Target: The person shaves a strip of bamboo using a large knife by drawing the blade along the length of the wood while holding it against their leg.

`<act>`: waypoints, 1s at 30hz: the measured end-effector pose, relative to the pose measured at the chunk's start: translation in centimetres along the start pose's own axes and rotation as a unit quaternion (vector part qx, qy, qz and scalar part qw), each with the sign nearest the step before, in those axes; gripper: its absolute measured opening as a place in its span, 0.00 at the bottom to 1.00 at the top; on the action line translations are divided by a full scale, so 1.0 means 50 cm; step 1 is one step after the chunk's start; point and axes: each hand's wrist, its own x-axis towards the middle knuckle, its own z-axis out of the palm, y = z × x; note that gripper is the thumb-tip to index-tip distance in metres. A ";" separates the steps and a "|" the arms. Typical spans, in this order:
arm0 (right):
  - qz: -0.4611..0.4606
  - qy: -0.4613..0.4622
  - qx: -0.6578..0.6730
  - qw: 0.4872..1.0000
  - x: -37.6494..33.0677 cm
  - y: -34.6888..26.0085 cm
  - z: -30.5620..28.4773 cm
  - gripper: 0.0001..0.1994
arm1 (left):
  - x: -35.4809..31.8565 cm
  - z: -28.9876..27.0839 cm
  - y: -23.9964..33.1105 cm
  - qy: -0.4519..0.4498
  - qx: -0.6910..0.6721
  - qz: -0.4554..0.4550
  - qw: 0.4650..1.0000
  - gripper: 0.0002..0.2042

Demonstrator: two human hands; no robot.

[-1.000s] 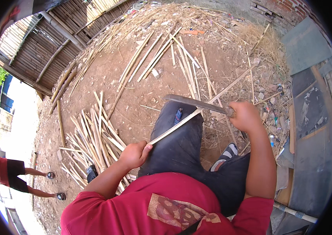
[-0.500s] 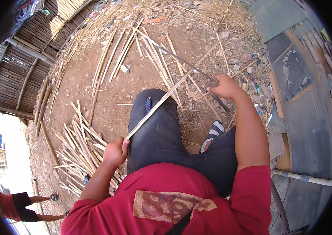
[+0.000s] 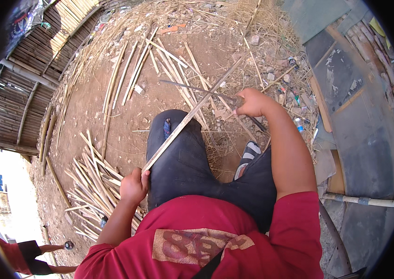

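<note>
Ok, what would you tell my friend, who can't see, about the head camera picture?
A person in a red T-shirt holds a long bamboo strip in the left hand and a long-bladed knife in the right hand, the two crossing in view. A pile of strips lies on the dirt ground at left, with more strips ahead.

Large characters are printed on a tan panel of the red shirt; on the dark banner, pale marks, perhaps lettering, cannot be read.
</note>
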 end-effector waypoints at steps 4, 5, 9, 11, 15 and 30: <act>-0.052 0.057 -0.053 0.996 -0.017 -0.109 -0.003 0.16 | -0.025 -0.004 -0.008 0.013 0.005 -0.014 1.000 0.19; -0.077 0.049 -0.094 0.991 -0.027 -0.133 0.006 0.16 | -0.027 -0.005 -0.012 0.011 0.008 -0.009 1.000 0.18; -0.041 0.023 -0.028 0.999 -0.008 -0.059 0.029 0.18 | -0.020 0.001 -0.001 0.004 -0.007 0.010 1.000 0.18; -0.004 0.021 -0.043 0.999 0.023 -0.004 0.025 0.19 | -0.005 -0.011 0.020 0.014 0.002 0.001 1.000 0.18; -0.073 0.112 -0.056 0.989 0.012 -0.052 0.029 0.16 | -0.015 -0.011 0.004 0.019 -0.004 -0.010 1.000 0.18; -0.116 0.101 -0.135 0.979 -0.043 -0.147 0.024 0.11 | -0.046 -0.007 -0.020 0.020 -0.013 0.004 1.000 0.16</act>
